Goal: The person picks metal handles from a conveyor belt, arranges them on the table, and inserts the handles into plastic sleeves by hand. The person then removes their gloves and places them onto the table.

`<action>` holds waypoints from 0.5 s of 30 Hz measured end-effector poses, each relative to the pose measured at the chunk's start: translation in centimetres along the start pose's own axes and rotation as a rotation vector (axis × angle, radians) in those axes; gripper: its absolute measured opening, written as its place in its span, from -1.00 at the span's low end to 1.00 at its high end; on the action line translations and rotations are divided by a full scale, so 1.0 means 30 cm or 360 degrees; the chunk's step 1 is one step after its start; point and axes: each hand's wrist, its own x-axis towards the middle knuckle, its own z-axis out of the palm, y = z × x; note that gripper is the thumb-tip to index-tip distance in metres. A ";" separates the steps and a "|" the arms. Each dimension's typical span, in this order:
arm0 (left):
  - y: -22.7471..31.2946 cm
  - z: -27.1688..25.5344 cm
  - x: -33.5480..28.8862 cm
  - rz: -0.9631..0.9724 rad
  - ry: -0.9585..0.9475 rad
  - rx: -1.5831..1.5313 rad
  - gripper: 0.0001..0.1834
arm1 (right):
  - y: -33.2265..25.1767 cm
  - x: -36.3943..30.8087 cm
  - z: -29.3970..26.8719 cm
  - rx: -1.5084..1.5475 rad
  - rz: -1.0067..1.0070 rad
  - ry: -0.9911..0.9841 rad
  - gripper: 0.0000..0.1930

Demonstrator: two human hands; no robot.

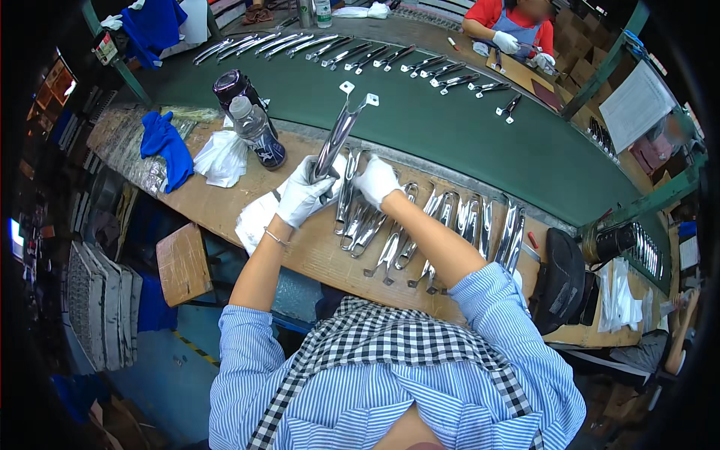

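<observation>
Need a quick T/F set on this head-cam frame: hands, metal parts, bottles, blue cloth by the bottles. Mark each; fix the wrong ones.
1. The left hand holds a shiny metal part. True.
2. The right hand is bare. False: it wears a white glove.
3. A clear bottle stands beside a dark bottle. True.
4. The blue cloth near the bottles lies on the green belt. False: it lies on the worktable, left of the bottles.
5. A row of metal parts lies along the far side of the green belt. True.
</observation>
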 end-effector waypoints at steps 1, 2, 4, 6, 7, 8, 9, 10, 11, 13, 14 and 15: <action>0.011 0.008 -0.016 -0.0037 -0.0015 -0.0062 -0.59 | -0.030 -0.033 -0.049 0.0139 -0.0066 -0.0008 -0.44; 0.002 0.010 -0.007 -0.0079 -0.0066 0.0058 -0.52 | -0.015 -0.041 -0.075 0.0469 -0.0131 -0.0004 -0.42; -0.012 0.037 -0.008 0.0175 -0.0112 0.0362 -0.50 | -0.071 -0.096 -0.146 0.1159 -0.0089 -0.0111 -0.39; -0.014 0.087 -0.014 0.0428 -0.0205 0.0899 -0.49 | -0.060 -0.122 -0.197 0.1455 -0.0083 -0.0171 -0.56; 0.003 0.102 -0.001 0.0549 -0.0244 0.1419 -0.56 | -0.032 -0.118 -0.223 0.1541 -0.0055 -0.0231 -0.58; 0.010 0.127 -0.008 0.0597 -0.0276 0.1251 -0.57 | -0.004 -0.114 -0.225 0.1590 -0.0116 -0.0038 -0.67; 0.018 0.151 -0.016 0.0643 -0.0306 0.1083 -0.57 | 0.036 -0.125 -0.253 0.1682 -0.0118 -0.0110 -0.68; 0.028 0.158 -0.017 0.0648 -0.0310 0.1080 -0.57 | 0.075 -0.121 -0.263 0.1830 -0.0104 -0.0138 -0.69; 0.034 0.160 -0.014 0.0480 -0.0304 0.0850 -0.54 | 0.114 -0.118 -0.270 0.1976 -0.0089 -0.0162 -0.69; 0.030 0.162 -0.010 0.0316 -0.0305 0.0615 -0.49 | 0.177 -0.129 -0.292 0.2105 0.0014 -0.0160 -0.68; 0.015 0.162 -0.010 0.0274 -0.0271 0.0485 -0.48 | 0.196 -0.140 -0.296 0.2137 -0.0066 -0.0197 -0.67; 0.004 0.163 -0.013 0.0232 -0.0238 0.0355 -0.46 | 0.215 -0.153 -0.300 0.2169 -0.0147 -0.0232 -0.66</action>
